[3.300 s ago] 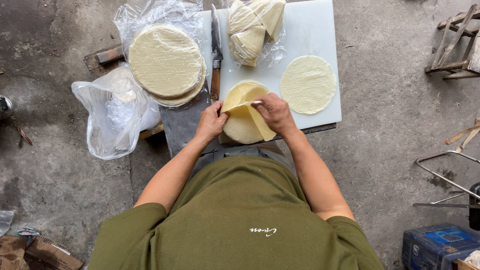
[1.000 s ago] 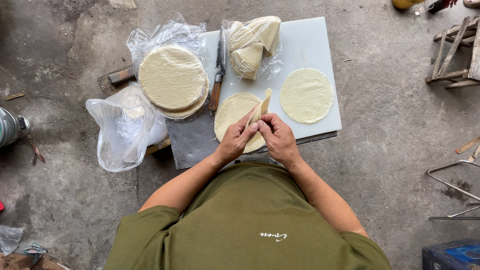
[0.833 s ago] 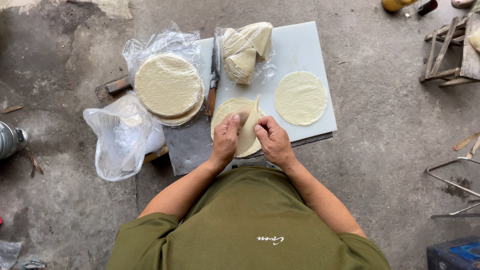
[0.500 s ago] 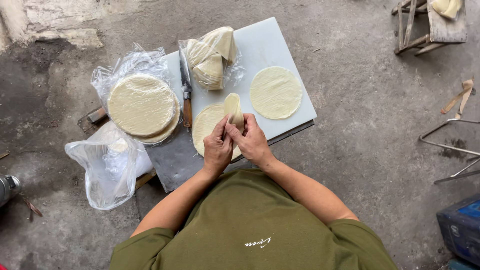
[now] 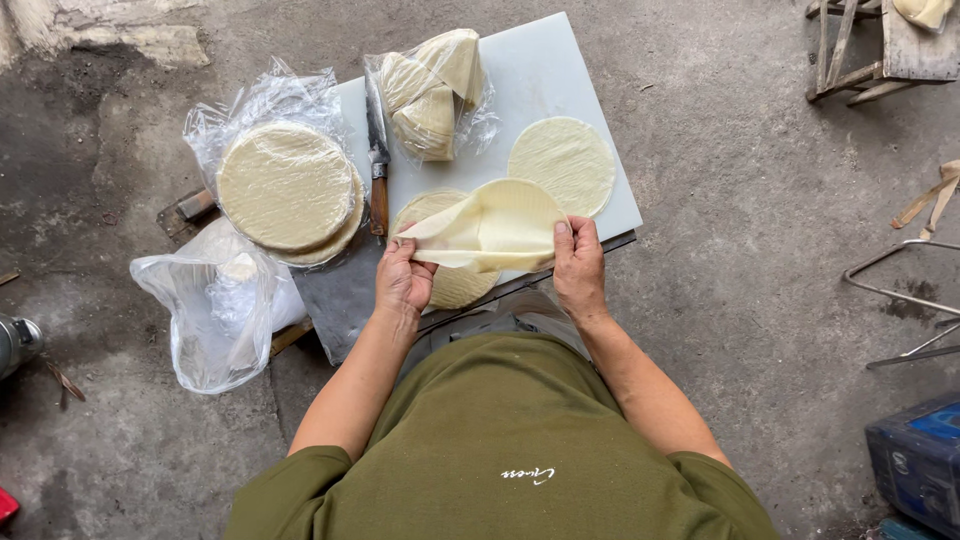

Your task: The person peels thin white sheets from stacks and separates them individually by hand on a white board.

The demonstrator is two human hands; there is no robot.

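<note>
Both hands, left hand (image 5: pixel 403 282) and right hand (image 5: pixel 579 268), pinch opposite ends of a thin wrapper (image 5: pixel 490 226) stretched crosswise above the white board's (image 5: pixel 560 80) near edge.

Rough grey concrete floor (image 5: pixel 760 250) in daylight; a wooden stool (image 5: pixel 880 45) at upper right, a blue box (image 5: pixel 920 460) at lower right.

Both hands, left hand (image 5: pixel 402 282) and right hand (image 5: pixel 578 265), hold a folded wrapper (image 5: pixel 490 228) above the board (image 5: pixel 560 75)
</note>
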